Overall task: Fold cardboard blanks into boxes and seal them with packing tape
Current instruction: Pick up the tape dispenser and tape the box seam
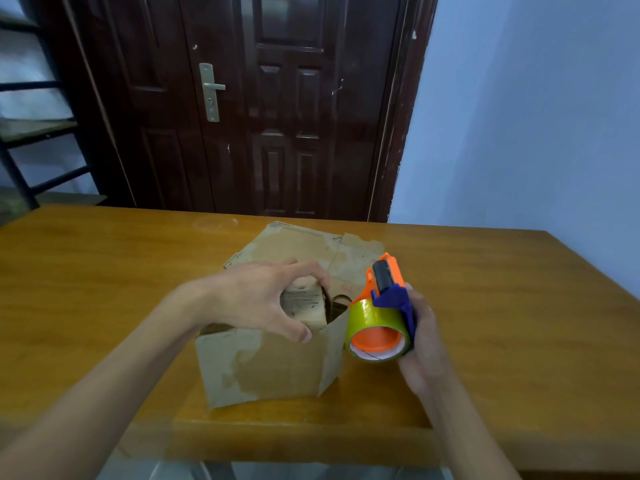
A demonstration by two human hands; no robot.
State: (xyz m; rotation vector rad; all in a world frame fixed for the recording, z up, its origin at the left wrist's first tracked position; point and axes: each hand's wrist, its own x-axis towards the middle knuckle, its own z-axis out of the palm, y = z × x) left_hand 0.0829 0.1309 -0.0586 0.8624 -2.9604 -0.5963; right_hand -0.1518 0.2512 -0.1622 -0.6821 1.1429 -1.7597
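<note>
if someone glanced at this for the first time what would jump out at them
The bright tape dispenser, orange and blue with a yellowish roll, gripped in the right hand just right of centre. Beside it the left hand holds down the top flaps of a worn cardboard box standing on the wooden table. Behind looms a dark panelled door.

On the table (104,289): one folded box (266,365), behind it one flat cardboard blank (311,244), perhaps two overlapping; one tape dispenser (381,313); two hands.
</note>
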